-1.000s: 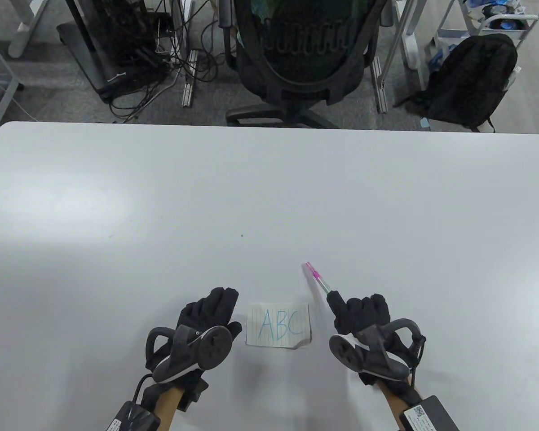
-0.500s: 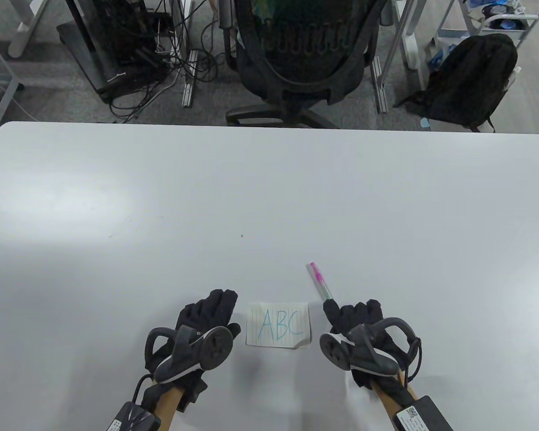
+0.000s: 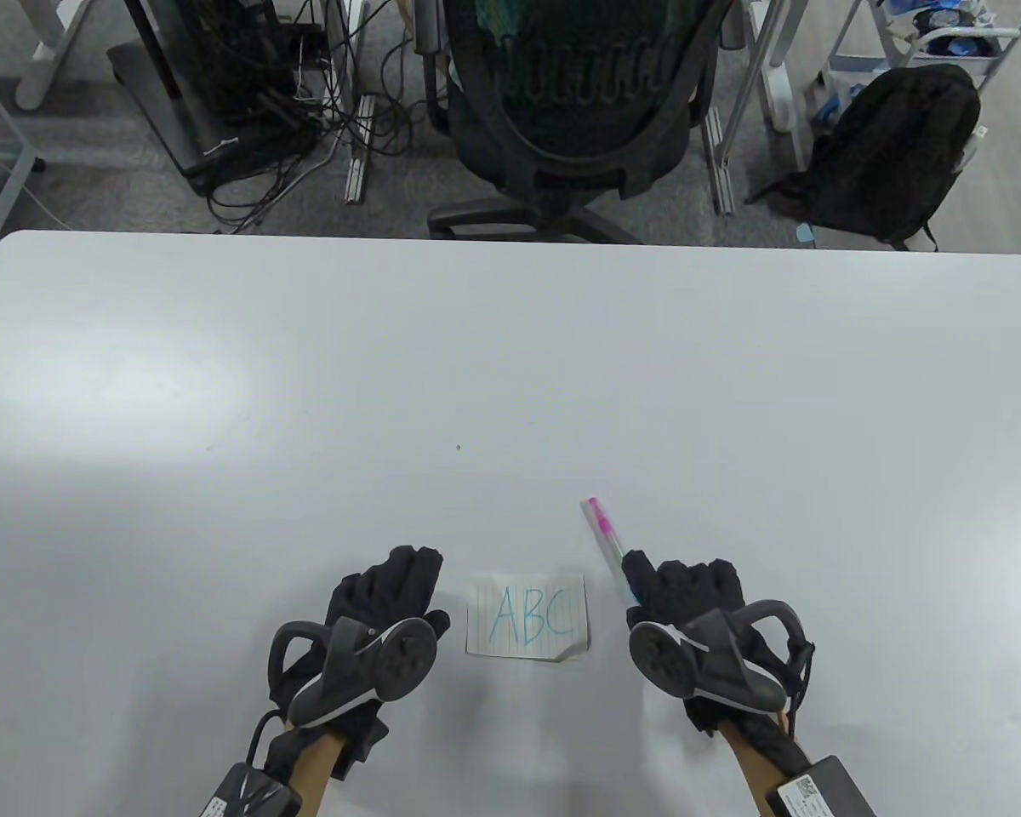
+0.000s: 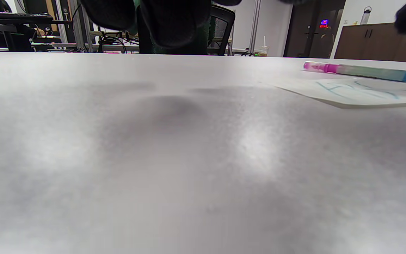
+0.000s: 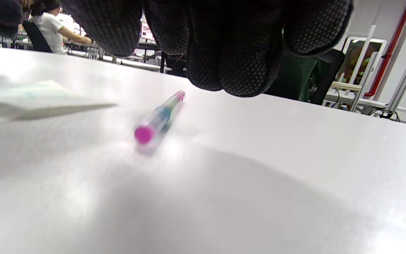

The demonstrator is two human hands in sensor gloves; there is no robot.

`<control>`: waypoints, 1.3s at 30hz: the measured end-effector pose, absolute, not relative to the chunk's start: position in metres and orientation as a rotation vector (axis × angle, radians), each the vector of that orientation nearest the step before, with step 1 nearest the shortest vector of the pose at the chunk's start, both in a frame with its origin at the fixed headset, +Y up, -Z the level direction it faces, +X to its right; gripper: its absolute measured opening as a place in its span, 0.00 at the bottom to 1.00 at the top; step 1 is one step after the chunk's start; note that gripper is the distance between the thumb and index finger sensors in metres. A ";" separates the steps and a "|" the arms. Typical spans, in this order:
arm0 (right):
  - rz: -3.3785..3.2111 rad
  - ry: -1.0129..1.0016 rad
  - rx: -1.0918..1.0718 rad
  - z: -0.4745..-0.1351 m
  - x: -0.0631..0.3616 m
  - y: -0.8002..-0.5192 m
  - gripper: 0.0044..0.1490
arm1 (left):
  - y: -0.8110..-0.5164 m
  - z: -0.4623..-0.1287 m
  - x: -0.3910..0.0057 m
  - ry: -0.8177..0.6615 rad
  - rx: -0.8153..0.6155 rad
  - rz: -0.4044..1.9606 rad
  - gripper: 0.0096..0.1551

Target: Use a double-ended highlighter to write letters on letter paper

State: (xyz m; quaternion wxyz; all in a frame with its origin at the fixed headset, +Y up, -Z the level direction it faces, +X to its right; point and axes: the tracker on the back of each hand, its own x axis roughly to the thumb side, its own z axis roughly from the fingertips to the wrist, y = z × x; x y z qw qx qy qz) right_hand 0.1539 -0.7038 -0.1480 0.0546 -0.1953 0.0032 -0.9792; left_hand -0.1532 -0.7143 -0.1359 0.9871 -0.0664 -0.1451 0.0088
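The small lined letter paper (image 3: pixel 527 616) lies flat near the table's front edge, with "ABC" written on it in blue. The double-ended highlighter (image 3: pixel 604 532), with its pink end pointing away, lies on the table just right of the paper. My right hand (image 3: pixel 681 583) hovers over its near end, and the right wrist view shows the highlighter (image 5: pixel 160 116) lying free below my fingers. My left hand (image 3: pixel 408 574) rests flat on the table left of the paper and holds nothing. In the left wrist view the highlighter (image 4: pixel 361 70) lies beyond the paper (image 4: pixel 358 92).
The white table (image 3: pixel 510 357) stretches wide beyond the paper. A black office chair (image 3: pixel 574 102) stands behind the far edge. On the floor at the right lies a black backpack (image 3: pixel 889 153).
My right hand held the highlighter raised and tilted, lowered it onto the table and let go. The hand then shifted slightly right. My left hand barely moved.
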 end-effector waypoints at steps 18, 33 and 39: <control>-2.956 0.024 -0.323 -0.160 0.203 -0.716 0.41 | -0.722 -0.145 -0.183 -0.149 -0.189 -0.100 0.44; -2.945 -0.034 -0.293 -0.160 0.207 -0.725 0.42 | -0.726 -0.146 -0.185 -0.136 -0.215 -0.137 0.46; -2.945 -0.031 -0.305 -0.159 0.206 -0.725 0.42 | -0.727 -0.146 -0.185 -0.141 -0.215 -0.129 0.45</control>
